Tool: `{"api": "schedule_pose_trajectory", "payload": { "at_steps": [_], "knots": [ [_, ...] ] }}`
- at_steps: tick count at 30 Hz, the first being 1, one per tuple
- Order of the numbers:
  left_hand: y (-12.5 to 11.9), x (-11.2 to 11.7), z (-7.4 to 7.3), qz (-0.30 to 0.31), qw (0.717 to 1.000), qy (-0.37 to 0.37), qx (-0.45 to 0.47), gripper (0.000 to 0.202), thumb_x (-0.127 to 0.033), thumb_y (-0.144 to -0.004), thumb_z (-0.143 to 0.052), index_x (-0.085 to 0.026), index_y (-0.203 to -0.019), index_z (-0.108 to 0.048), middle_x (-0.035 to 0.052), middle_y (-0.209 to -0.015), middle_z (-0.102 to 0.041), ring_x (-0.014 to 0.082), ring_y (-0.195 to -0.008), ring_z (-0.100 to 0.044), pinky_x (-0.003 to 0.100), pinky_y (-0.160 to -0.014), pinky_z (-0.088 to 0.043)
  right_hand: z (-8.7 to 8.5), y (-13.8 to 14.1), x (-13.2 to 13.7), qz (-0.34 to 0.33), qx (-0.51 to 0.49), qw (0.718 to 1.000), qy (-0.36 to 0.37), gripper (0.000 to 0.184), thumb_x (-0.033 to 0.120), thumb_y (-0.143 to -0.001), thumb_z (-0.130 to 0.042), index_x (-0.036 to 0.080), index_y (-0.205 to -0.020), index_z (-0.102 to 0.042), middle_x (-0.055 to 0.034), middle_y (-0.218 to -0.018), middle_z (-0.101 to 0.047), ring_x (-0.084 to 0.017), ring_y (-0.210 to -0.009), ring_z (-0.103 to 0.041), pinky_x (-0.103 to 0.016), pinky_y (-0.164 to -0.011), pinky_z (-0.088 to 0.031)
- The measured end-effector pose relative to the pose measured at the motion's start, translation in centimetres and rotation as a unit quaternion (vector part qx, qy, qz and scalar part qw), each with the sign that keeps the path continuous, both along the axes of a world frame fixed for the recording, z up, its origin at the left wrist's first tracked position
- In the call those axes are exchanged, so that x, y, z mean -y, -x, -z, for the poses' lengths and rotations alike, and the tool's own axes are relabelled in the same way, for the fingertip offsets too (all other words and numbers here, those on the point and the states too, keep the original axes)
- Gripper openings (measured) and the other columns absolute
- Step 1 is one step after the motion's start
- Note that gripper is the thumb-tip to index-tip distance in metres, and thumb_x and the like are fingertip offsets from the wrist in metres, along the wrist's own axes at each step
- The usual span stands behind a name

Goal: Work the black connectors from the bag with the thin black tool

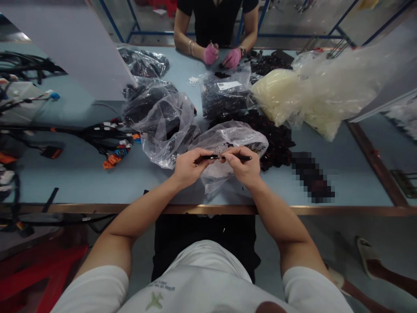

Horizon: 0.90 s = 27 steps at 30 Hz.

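Pinch grip on both sides: my left hand (192,167) closes on a small black part (211,157), my right hand (243,166) on a slim dark piece (246,158), ends facing each other above the open clear bag (243,130). My judgement: hold the left steady, keep the 2 in line, go easy with the right so neither twists; staying above the bag should limit lost drops. Fingers cover most of both; can't tell if they touch or are joined. Dark object (312,177) off right is pixelated, unreadable.
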<state>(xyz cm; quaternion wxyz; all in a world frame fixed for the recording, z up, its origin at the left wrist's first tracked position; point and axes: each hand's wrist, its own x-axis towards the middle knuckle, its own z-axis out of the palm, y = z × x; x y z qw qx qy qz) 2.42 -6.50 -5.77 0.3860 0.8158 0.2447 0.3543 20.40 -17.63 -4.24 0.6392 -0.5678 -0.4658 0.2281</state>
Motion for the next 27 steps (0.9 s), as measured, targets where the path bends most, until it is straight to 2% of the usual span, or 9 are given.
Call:
{"api": "schedule_pose_trajectory", "payload": {
  "at_steps": [11, 18, 27],
  "knots": [
    [-0.11, -0.07, 0.05, 0.014, 1.0, 0.007, 0.005, 0.023, -0.04, -0.093, -0.082, -0.024, -0.11, -0.083, 0.0055, -0.102, -0.086, 0.0191, -0.081, -0.081, 0.031, -0.077, -0.067, -0.1, 0.02, 0.14, -0.016, 0.016, 1.0, 0.021, 0.022, 0.043, -0.091, -0.077, 0.023, -0.081, -0.077, -0.0021, -0.075, -0.079, -0.018, -0.069, -0.071, -0.033, -0.066, -0.057],
    [-0.03, -0.1, 0.09, 0.009, 1.0, 0.005, -0.003, 0.022, -0.037, -0.093, -0.083, -0.024, -0.11, -0.083, 0.005, -0.102, -0.086, 0.0202, -0.086, -0.082, 0.031, -0.081, -0.067, -0.25, 0.14, 0.1, -0.019, 0.034, 0.999, 0.005, 0.011, 0.03, -0.089, -0.076, 0.024, -0.08, -0.077, -0.0005, -0.074, -0.078, -0.016, -0.068, -0.071, -0.03, -0.064, -0.057],
    [0.01, 0.08, 0.1, -0.002, 1.0, -0.009, -0.01, 0.02, -0.037, -0.093, -0.082, -0.025, -0.109, -0.084, 0.0043, -0.102, -0.086, 0.0201, -0.086, -0.083, 0.031, -0.08, -0.068, 0.03, 0.06, 0.06, -0.012, 0.049, 0.999, 0.017, 0.013, 0.034, -0.088, -0.076, 0.024, -0.079, -0.076, -0.0011, -0.075, -0.077, -0.017, -0.07, -0.07, -0.032, -0.065, -0.059]
  ]
}}
